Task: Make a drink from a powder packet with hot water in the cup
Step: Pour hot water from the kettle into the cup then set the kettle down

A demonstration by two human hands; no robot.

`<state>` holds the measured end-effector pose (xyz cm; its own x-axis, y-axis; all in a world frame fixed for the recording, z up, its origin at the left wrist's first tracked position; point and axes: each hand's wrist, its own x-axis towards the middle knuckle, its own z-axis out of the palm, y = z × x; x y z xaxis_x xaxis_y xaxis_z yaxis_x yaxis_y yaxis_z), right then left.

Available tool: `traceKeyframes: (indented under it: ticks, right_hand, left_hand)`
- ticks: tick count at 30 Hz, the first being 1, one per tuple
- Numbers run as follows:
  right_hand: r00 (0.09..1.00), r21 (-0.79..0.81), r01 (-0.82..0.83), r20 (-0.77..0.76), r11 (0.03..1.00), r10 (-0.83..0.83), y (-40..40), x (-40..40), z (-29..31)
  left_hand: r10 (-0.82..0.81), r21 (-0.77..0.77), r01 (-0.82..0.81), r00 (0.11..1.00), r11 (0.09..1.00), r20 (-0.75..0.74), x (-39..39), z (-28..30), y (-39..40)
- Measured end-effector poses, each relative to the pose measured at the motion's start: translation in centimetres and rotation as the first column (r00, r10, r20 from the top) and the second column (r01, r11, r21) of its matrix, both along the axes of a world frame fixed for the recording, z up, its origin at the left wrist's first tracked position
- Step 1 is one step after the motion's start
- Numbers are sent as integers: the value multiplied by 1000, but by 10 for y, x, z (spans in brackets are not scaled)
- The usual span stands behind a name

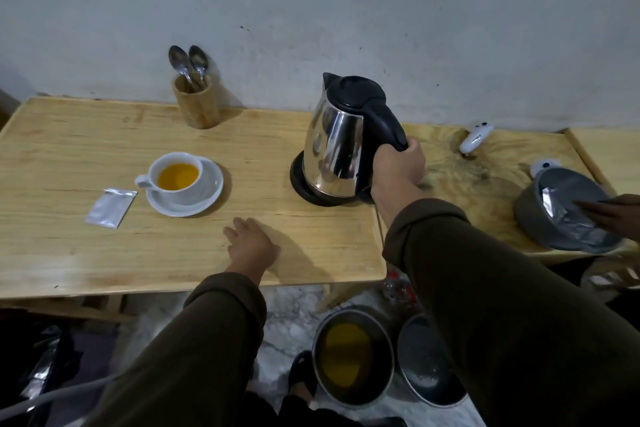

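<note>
1. A steel kettle [334, 146] with a black lid and handle stands tilted on its round black base [304, 191] near the right edge of the surface [69, 253]. Its long axis leans toward the back wall, and its spout points up and to the left, toward the far left corner.
2. The right hand [398, 166] is the grip on the kettle: its fingers are clamped around the lower end of the black handle, on the kettle's right side.
3. The left hand [252, 243] lies flat, palm down and fingers spread, on the surface near its front edge, holding nothing.
4. The cup [175, 177], white, sits on a white saucer [207, 198] left of centre, well apart from the kettle and beyond the left hand. Its handle points left. It holds clear orange-yellow liquid.
5. A silver packet [110, 206] lies flat just left of the saucer, its long axis running from the front left toward the cup; its far end looks torn open.
6. A wooden holder [197, 104] with two spoons [188, 62] stands at the back edge.
7. On a second surface to the right, a grey bowl [540, 215] holds foil packets, and another person's hand [613, 215] reaches into it.
</note>
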<state>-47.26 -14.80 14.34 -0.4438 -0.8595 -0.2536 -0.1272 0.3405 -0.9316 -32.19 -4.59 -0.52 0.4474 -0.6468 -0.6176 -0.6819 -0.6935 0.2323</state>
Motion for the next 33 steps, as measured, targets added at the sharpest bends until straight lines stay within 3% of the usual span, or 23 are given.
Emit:
traceKeyframes:
  ticks: [19, 25, 33]
  right_hand:
    - [992, 44, -101, 74, 994, 97, -19, -10, -13]
    - [975, 37, -219, -15, 975, 220, -21, -16, -13]
    - [977, -8, -207, -47, 978, 206, -27, -16, -15]
  left_hand:
    - [89, -2, -90, 992, 996, 88, -16, -7, -16]
    - [114, -5, -114, 991, 993, 72, -17, -5, -18]
    - [103, -12, -102, 992, 995, 73, -14, -9, -16]
